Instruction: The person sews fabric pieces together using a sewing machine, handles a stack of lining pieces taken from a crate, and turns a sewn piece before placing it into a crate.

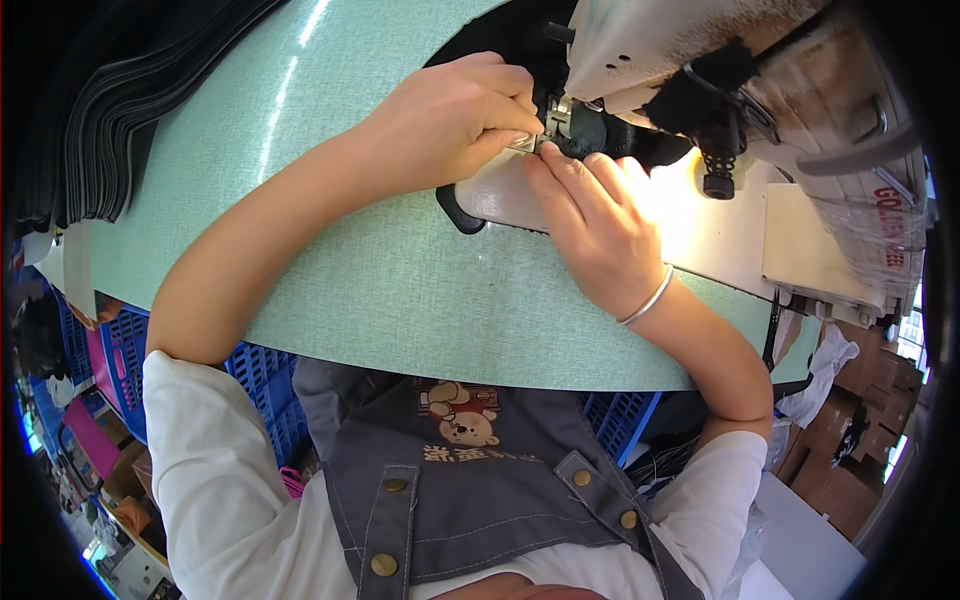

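My left hand (465, 115) is closed in a pinch at the needle area of a sewing machine (690, 45), just beside a small shiny metal plate (522, 143). What lies between its fingertips is too small to make out. From the right, my right hand (605, 225) reaches over the pale machine bed (505, 195). Its thumb and index finger come together close to the left fingertips, the other fingers bent. Anything between them is hidden. A metal presser foot (560, 115) stands just beyond both hands, with dark parts around it.
Green tabletop (390, 290) surrounds the machine bed. Stacked black pieces (100, 130) lie at the far left. A lamp lights the bed right of my hand. Blue plastic crates (270, 390) stand below the table edge; cardboard boxes (885, 395) are on the right.
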Action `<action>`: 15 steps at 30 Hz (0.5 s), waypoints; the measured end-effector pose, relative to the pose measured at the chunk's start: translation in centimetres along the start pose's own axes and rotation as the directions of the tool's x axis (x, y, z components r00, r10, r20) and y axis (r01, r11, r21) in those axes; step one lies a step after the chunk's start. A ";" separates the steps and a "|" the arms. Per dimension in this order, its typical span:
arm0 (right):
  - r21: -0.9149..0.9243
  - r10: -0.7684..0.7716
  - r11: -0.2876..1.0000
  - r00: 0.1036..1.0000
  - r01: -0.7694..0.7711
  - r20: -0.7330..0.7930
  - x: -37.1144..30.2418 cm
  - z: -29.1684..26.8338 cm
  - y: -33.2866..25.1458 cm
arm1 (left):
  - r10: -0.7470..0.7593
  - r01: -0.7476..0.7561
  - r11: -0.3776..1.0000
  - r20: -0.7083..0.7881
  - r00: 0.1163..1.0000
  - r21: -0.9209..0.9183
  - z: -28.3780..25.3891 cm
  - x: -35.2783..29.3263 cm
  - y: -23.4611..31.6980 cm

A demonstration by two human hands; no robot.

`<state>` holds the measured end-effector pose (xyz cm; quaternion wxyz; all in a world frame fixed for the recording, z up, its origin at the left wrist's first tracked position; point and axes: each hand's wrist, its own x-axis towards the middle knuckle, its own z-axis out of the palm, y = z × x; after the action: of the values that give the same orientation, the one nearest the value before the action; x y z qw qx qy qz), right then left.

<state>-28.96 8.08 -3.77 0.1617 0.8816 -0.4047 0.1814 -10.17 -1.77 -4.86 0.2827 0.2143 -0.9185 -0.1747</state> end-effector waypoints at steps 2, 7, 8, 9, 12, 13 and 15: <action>-0.016 -0.017 1.000 0.999 0.018 0.038 0.2 0.2 0.1 | -0.009 0.009 1.000 -0.006 1.000 -0.004 0.0 0.0 0.0; -0.008 -0.017 1.000 0.999 0.018 0.032 0.0 0.4 0.6 | 0.011 -0.011 0.999 -0.015 1.000 0.033 0.2 0.3 0.0; -0.013 -0.011 1.000 1.000 0.012 0.028 -0.1 0.3 0.7 | 0.019 -0.019 0.999 -0.012 1.000 0.035 0.2 0.3 0.1; 0.003 -0.001 1.000 1.000 0.001 0.015 -0.3 0.2 0.7 | 0.029 -0.028 0.996 -0.002 1.000 0.085 0.3 0.3 0.0; 0.000 0.027 1.000 0.999 -0.027 -0.024 -1.2 0.2 0.8 | 0.103 -0.098 0.972 -0.015 0.995 0.216 0.4 0.3 -0.2; -0.013 0.035 0.999 0.998 -0.036 -0.047 -1.5 0.2 0.8 | 0.160 -0.141 0.944 -0.038 0.986 0.297 0.4 0.3 -0.4; 0.019 0.058 0.998 0.997 -0.057 -0.052 -1.6 0.0 1.0 | 0.187 -0.150 0.908 -0.058 0.981 0.392 -0.2 0.6 -0.7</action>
<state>-30.70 8.46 -4.33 0.1592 0.8659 -0.4239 0.2126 -10.31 -2.71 -4.76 0.2922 0.1933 -0.9356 0.0447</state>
